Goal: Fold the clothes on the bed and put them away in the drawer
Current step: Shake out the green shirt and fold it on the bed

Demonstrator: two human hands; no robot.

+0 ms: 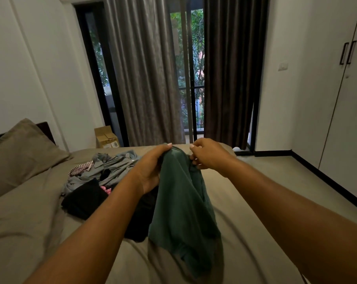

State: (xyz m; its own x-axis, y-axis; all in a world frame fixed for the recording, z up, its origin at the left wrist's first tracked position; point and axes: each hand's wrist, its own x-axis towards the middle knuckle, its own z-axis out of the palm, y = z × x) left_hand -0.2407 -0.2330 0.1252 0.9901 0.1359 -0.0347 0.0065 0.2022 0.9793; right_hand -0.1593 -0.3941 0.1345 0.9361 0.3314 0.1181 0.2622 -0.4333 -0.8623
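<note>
A dark green garment (183, 212) hangs above the bed (245, 201), its lower end drooping toward the sheet. My left hand (153, 169) grips its top edge from the left. My right hand (206, 154) pinches the same edge just to the right. On the sheet to the left lies a pile of clothes: a grey garment (112, 167), a black garment (85, 197), a checked piece (81, 169) and a bit of pink cloth (105, 189). No drawer is in view.
A taupe pillow (19, 154) leans at the headboard on the left. A cardboard box (106, 137) stands on the floor beyond the bed. Curtains (144, 78) flank a glass door. A white wardrobe (347, 99) with black handles lines the right wall.
</note>
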